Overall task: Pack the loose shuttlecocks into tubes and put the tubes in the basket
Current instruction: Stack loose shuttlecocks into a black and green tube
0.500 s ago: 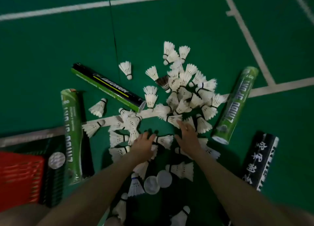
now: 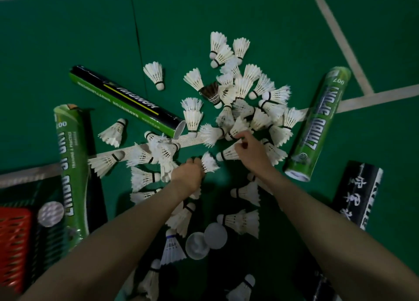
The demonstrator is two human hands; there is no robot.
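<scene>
The green court floor (image 2: 68, 40) fills the view, crossed by white lines (image 2: 374, 96). Four tubes lie on it around me. A green tube (image 2: 68, 171) lies at my left, just beside the red basket (image 2: 13, 239) at the lower left edge. A second green tube (image 2: 317, 124) lies at my right, tilted away from me. A black-and-green tube (image 2: 127, 101) lies slantwise on the far left, its open mouth toward the heap. A black tube with white characters (image 2: 356, 194) lies at the right edge, partly behind my right forearm. None of the tubes is in the basket.

The pile of loose shuttlecocks (image 2: 249, 101) is spread between the tubes, thickest just beyond my hands, with strays reaching back beneath my arms; one dark-feathered shuttlecock (image 2: 212, 92) sits among the white ones.

My left hand (image 2: 189, 173) is closed in a fist round the near shuttlecock (image 2: 209, 162), whose feathers stick out to the right of my knuckles. My right hand (image 2: 251, 153) is just beside it at the edge of the heap, fingers and thumb curled round the feather end of a second shuttlecock (image 2: 227, 153), its cork pointing left.

Two round pale lids (image 2: 215, 232) lie touching each other between my forearms, and a silvery disc (image 2: 50, 214) sits against the left green tube
</scene>
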